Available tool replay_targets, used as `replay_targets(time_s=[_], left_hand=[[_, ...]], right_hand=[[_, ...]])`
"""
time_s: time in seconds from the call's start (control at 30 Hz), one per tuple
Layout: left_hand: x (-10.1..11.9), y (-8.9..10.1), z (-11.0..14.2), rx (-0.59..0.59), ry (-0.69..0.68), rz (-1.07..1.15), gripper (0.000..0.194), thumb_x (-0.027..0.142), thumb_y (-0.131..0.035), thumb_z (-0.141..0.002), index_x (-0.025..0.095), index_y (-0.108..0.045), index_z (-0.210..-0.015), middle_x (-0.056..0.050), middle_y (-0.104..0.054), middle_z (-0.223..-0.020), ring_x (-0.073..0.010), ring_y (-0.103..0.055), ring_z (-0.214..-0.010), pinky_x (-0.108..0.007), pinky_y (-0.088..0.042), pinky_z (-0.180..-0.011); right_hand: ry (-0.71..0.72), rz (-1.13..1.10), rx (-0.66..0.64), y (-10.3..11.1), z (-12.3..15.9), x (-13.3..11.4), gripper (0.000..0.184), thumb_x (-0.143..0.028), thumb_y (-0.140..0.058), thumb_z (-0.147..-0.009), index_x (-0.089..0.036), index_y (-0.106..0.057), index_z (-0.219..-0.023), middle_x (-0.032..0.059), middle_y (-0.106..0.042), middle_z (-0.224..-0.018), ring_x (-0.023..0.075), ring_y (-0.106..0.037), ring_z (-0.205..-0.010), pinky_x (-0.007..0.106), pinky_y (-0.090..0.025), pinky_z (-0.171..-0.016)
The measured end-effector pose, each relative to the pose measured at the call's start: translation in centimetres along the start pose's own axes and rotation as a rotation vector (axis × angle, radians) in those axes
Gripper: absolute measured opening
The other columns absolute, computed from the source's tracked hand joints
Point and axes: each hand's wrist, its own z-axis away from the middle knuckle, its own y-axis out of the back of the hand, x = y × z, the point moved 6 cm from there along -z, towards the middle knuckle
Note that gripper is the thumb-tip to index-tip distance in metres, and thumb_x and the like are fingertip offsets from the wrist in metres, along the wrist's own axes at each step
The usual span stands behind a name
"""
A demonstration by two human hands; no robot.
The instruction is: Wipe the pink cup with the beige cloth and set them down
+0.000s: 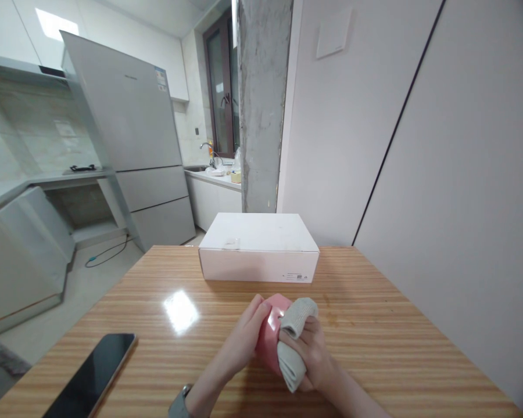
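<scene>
A glossy pink object, rounded with an angled rim, is held just above the front part of the wooden table; its exact kind is hidden by the hands. My left hand grips it from the left, fingers over its upper edge. On its right side my right hand is closed around a folded pale grey cloth, which presses against the pink surface. One end of the cloth loops over the right fingers.
A white box stands behind the hands on the wooden table. A dark phone lies at the front left. A wall borders the right; a fridge and kitchen counter are beyond.
</scene>
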Motion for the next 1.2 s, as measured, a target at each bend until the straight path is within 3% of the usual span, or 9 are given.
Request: replay_targets(time_s=[0.13,0.23,0.37,0.47,0.67,0.8,0.97,1.13,1.2], left_hand=[[0.4,-1.0,0.4,-0.106,-0.024,0.084,0.031,0.051,-0.047,-0.087,0.021,-0.050,-0.087,0.002,-0.053,-0.088,-0.0142,-0.048,-0.086,-0.026,-0.037,-0.083],[0.2,-1.7,0.3,-0.204,-0.016,0.213,0.029,0.048,-0.051,-0.085,0.020,-0.048,-0.090,0.003,-0.051,-0.085,-0.0120,-0.047,-0.079,-0.024,-0.038,-0.078],[-0.5,-0.8,-0.6,-0.063,0.003,0.247,0.027,0.046,-0.056,-0.078,0.021,-0.047,-0.075,0.005,-0.048,-0.070,-0.0130,-0.046,-0.069,-0.027,-0.039,-0.072],[0.1,0.1,-0.5,0.037,0.015,0.131,0.031,0.050,-0.053,-0.079,0.020,-0.058,-0.075,-0.001,-0.061,-0.077,-0.0206,-0.054,-0.083,-0.033,-0.040,-0.083],[2.7,-0.4,0.8,-0.114,-0.036,-0.086,0.033,0.045,-0.051,-0.084,0.019,-0.071,-0.086,-0.005,-0.071,-0.097,-0.0251,-0.058,-0.100,-0.034,-0.039,-0.096],[2.8,-0.3,0.9,-0.067,-0.073,-0.154,0.033,0.045,-0.051,-0.085,0.019,-0.070,-0.090,-0.006,-0.071,-0.099,-0.0250,-0.060,-0.099,-0.033,-0.042,-0.093],[2.2,-0.4,0.5,-0.008,-0.126,-0.140,0.032,0.046,-0.048,-0.087,0.018,-0.065,-0.089,-0.003,-0.068,-0.093,-0.0218,-0.058,-0.093,-0.030,-0.043,-0.085],[2.1,-0.8,0.4,0.099,-0.201,-0.014,0.040,0.051,-0.048,-0.087,0.014,-0.063,-0.090,-0.004,-0.067,-0.087,-0.0207,-0.058,-0.086,-0.029,-0.044,-0.080],[1.9,-0.5,0.4,0.139,-0.180,0.016,0.046,0.055,-0.047,-0.086,0.012,-0.064,-0.089,-0.006,-0.068,-0.085,-0.0215,-0.059,-0.084,-0.030,-0.045,-0.077]], right_hand=[[-0.105,0.065,0.049,1.0,0.8,1.6,0.038,-0.035,-0.041,-0.079,-0.021,-0.058,-0.109,0.0081,-0.071,-0.083,0.0273,-0.068,-0.074,0.041,-0.048,-0.068],[-0.133,0.085,0.077,1.6,0.7,1.9,0.034,-0.034,-0.043,-0.079,-0.021,-0.060,-0.104,0.0085,-0.071,-0.084,0.0266,-0.067,-0.073,0.040,-0.047,-0.067],[-0.008,0.062,0.033,1.3,0.0,0.6,0.039,-0.035,-0.041,-0.081,-0.018,-0.058,-0.112,0.0077,-0.070,-0.076,0.0255,-0.066,-0.068,0.039,-0.046,-0.065],[0.100,0.025,-0.029,0.5,-0.7,-1.2,0.040,-0.037,-0.036,-0.085,-0.015,-0.058,-0.110,0.0063,-0.066,-0.065,0.0225,-0.060,-0.055,0.035,-0.042,-0.055],[0.137,-0.013,-0.070,-0.1,-1.8,-3.0,0.032,-0.032,-0.033,-0.087,-0.015,-0.058,-0.098,0.0045,-0.061,-0.056,0.0198,-0.053,-0.047,0.034,-0.039,-0.050],[0.116,-0.028,-0.062,0.2,-1.9,-2.6,0.031,-0.031,-0.031,-0.087,-0.017,-0.057,-0.099,0.0049,-0.063,-0.058,0.0200,-0.057,-0.049,0.034,-0.042,-0.052],[-0.020,0.009,0.024,0.6,-0.7,-0.7,0.033,-0.036,-0.037,-0.086,-0.021,-0.057,-0.108,0.0047,-0.068,-0.069,0.0231,-0.063,-0.061,0.038,-0.048,-0.064],[-0.475,-0.082,0.113,0.3,0.3,2.2,0.034,-0.036,-0.037,-0.089,-0.021,-0.061,-0.109,0.0096,-0.070,-0.098,0.0269,-0.066,-0.089,0.042,-0.049,-0.077],[-0.545,-0.171,0.129,0.0,0.5,2.5,0.035,-0.034,-0.038,-0.090,-0.022,-0.061,-0.112,0.0090,-0.070,-0.103,0.0269,-0.065,-0.096,0.044,-0.049,-0.083]])
